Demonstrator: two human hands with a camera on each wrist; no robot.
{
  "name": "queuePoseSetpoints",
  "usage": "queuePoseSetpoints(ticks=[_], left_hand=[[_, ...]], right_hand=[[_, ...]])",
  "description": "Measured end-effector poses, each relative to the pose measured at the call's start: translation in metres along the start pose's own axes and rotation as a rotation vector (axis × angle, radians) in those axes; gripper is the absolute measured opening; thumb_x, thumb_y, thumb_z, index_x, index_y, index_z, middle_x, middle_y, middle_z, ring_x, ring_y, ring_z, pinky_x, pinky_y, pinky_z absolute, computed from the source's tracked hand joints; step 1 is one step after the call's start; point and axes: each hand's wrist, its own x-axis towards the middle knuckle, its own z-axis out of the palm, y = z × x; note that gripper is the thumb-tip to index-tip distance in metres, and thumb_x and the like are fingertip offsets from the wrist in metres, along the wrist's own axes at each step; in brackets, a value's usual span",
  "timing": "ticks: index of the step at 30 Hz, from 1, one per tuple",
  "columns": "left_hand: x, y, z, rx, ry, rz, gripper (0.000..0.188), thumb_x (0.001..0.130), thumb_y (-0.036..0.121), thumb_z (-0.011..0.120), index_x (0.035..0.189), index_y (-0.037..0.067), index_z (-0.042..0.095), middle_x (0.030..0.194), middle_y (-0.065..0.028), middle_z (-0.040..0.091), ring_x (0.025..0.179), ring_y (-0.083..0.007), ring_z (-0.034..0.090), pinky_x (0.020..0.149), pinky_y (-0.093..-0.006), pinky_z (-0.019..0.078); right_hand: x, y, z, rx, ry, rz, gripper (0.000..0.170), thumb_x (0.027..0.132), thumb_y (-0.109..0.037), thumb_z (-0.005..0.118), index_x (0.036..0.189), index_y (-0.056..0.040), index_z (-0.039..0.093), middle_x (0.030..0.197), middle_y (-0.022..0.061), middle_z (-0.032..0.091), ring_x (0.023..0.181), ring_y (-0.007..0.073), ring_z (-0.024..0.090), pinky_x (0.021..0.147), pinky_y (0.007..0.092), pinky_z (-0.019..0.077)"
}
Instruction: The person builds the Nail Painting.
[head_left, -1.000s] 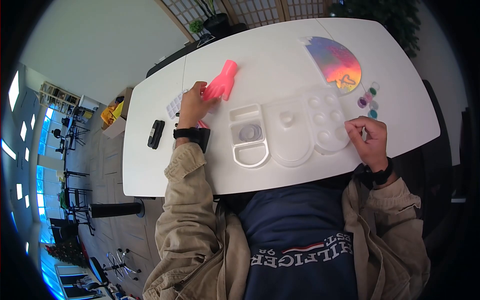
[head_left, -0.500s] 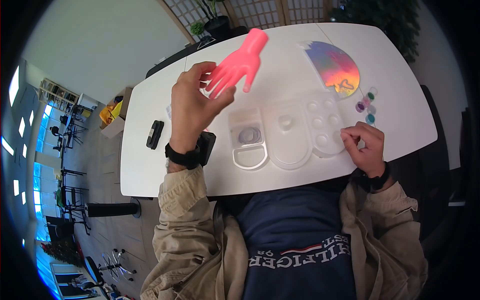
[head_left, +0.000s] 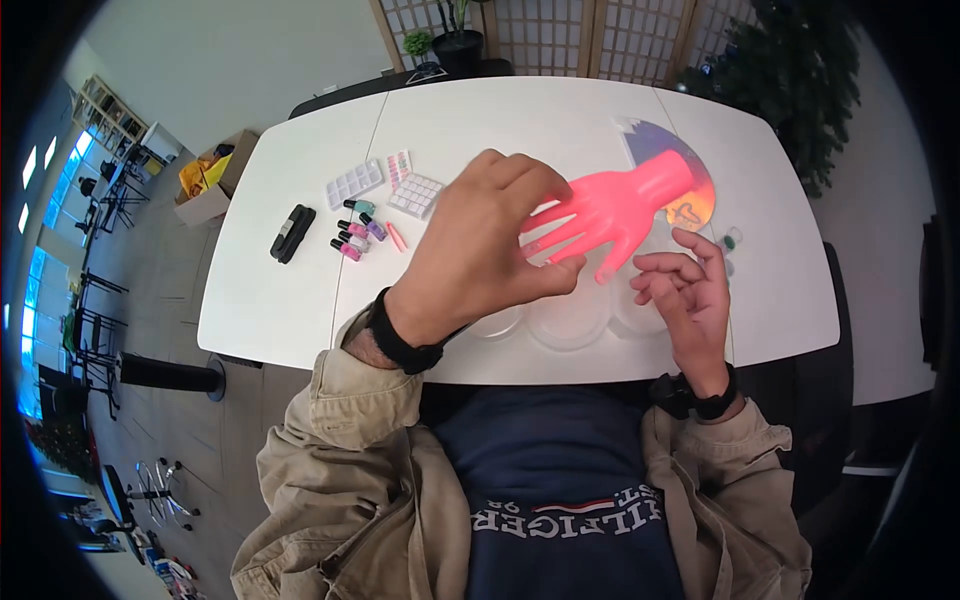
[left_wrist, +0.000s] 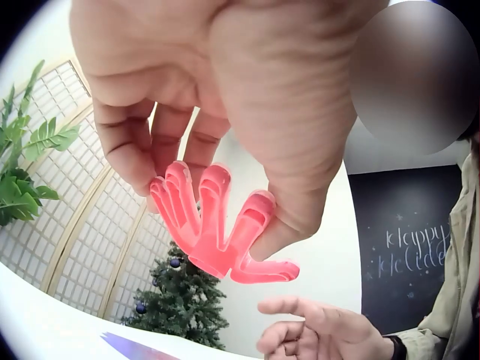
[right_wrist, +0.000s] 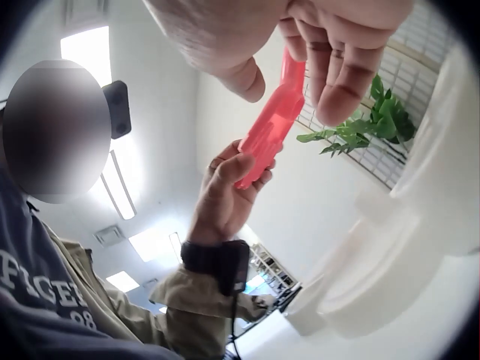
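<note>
A pink model hand (head_left: 610,210) is held up above the table, its wrist end toward the right. My left hand (head_left: 485,245) pinches its fingers between thumb and fingertips; the left wrist view shows the pink hand (left_wrist: 217,232) from its finger ends. My right hand (head_left: 692,305) is just below and right of the pink hand, fingers loosely bent and holding nothing. In the right wrist view the pink hand (right_wrist: 274,124) lies beyond my right thumb and fingers, with a gap between. Clear trays (head_left: 565,325) are partly hidden beneath both hands.
On the table's left lie nail polish bottles (head_left: 352,240), a white compartment tray (head_left: 355,182), a gridded box (head_left: 416,196) and a black case (head_left: 293,234). An iridescent plate (head_left: 640,145) is at the back right, with small jars (head_left: 731,240) nearby.
My left hand has lifted the pink hand off the table and carried it right, toward the camera. My right hand has moved up and left, its fingers spreading. The head view has shifted.
</note>
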Motion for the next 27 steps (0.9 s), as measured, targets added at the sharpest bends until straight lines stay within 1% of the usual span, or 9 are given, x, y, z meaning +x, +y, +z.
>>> queuePoseSetpoints(ticks=[2, 5, 9, 12, 15, 16, 19, 22, 27], left_hand=[[-0.002, 0.003, 0.004, -0.032, -0.005, 0.021, 0.046, 0.072, 0.021, 0.093, 0.111, 0.006, 0.074, 0.107, -0.0093, 0.074, 0.092, -0.0315, 0.065, 0.079, -0.041, 0.056], [-0.004, 0.007, 0.007, -0.009, -0.035, 0.031, 0.046, 0.073, 0.024, 0.092, 0.112, 0.007, 0.074, 0.107, -0.0096, 0.072, 0.093, -0.0329, 0.064, 0.081, -0.0428, 0.0558], [-0.009, 0.006, 0.007, -0.023, -0.1, -0.008, 0.051, 0.08, 0.032, 0.094, 0.119, 0.006, 0.073, 0.107, -0.0122, 0.07, 0.096, -0.0356, 0.066, 0.084, -0.0455, 0.0573], [-0.012, -0.011, 0.005, -0.166, -0.292, -0.016, 0.052, 0.09, 0.037, 0.091, 0.125, 0.003, 0.071, 0.11, -0.0151, 0.073, 0.091, -0.0334, 0.073, 0.08, -0.0443, 0.0594], [-0.01, -0.032, 0.008, -0.487, -0.431, -0.139, 0.049, 0.099, 0.037, 0.086, 0.128, 0.001, 0.069, 0.112, -0.0164, 0.077, 0.081, -0.0288, 0.077, 0.073, -0.0413, 0.0601], [-0.011, -0.038, 0.013, -0.424, -0.342, -0.137, 0.046, 0.1, 0.033, 0.084, 0.129, 0.0, 0.069, 0.112, -0.0166, 0.08, 0.075, -0.0254, 0.078, 0.07, -0.0384, 0.0596], [-0.012, -0.054, 0.025, -0.376, -0.234, -0.141, 0.045, 0.102, 0.028, 0.082, 0.133, 0.0, 0.067, 0.111, -0.0142, 0.08, 0.078, -0.0237, 0.078, 0.071, -0.0369, 0.0597], [-0.011, -0.049, 0.021, -0.581, -0.377, -0.326, 0.048, 0.1, 0.02, 0.082, 0.139, 0.001, 0.061, 0.113, -0.0135, 0.08, 0.079, -0.0213, 0.078, 0.071, -0.0369, 0.0598], [-0.015, -0.05, 0.036, -0.539, -0.414, -0.407, 0.06, 0.096, 0.015, 0.084, 0.146, 0.003, 0.055, 0.115, -0.0149, 0.08, 0.082, -0.0203, 0.078, 0.071, -0.0359, 0.0591]], right_hand=[[0.012, -0.002, 0.007, 0.107, -0.001, 0.04, 0.06, 0.111, -0.017, 0.073, 0.155, -0.0007, 0.035, 0.122, 0.0166, 0.075, 0.102, 0.0195, 0.075, 0.089, 0.0342, 0.0616], [0.025, -0.002, 0.011, 0.23, 0.015, 0.182, 0.055, 0.112, -0.014, 0.07, 0.154, -0.0014, 0.037, 0.121, 0.0154, 0.076, 0.099, 0.0187, 0.076, 0.087, 0.0335, 0.0617], [0.034, -0.006, 0.02, 0.288, 0.028, 0.253, 0.05, 0.113, -0.015, 0.068, 0.153, -0.0026, 0.039, 0.119, 0.0139, 0.076, 0.093, 0.0169, 0.075, 0.083, 0.0323, 0.0608], [0.036, 0.001, 0.012, 0.326, -0.052, 0.331, 0.051, 0.114, -0.017, 0.067, 0.155, -0.0035, 0.04, 0.12, 0.0126, 0.076, 0.091, 0.0158, 0.073, 0.081, 0.0312, 0.0594], [0.035, 0.01, 0.009, 0.352, -0.17, 0.431, 0.055, 0.115, -0.019, 0.065, 0.16, -0.0048, 0.038, 0.124, 0.0113, 0.075, 0.092, 0.0155, 0.072, 0.081, 0.0309, 0.0582], [0.033, 0.012, 0.012, 0.349, -0.201, 0.443, 0.056, 0.116, -0.02, 0.065, 0.162, -0.0053, 0.036, 0.125, 0.0109, 0.075, 0.093, 0.0155, 0.071, 0.082, 0.0309, 0.0579], [0.033, 0.01, 0.017, 0.317, -0.266, 0.452, 0.06, 0.117, -0.02, 0.063, 0.167, -0.0062, 0.033, 0.128, 0.01, 0.074, 0.096, 0.0157, 0.07, 0.084, 0.0316, 0.0572], [0.034, 0.01, 0.02, 0.314, -0.265, 0.443, 0.059, 0.117, -0.02, 0.063, 0.167, -0.0061, 0.034, 0.128, 0.0089, 0.073, 0.098, 0.0149, 0.069, 0.085, 0.0312, 0.0567], [0.034, 0.018, 0.019, 0.275, -0.205, 0.41, 0.057, 0.117, -0.021, 0.063, 0.165, -0.0061, 0.037, 0.124, 0.0056, 0.071, 0.103, 0.0137, 0.068, 0.09, 0.0297, 0.0554]])
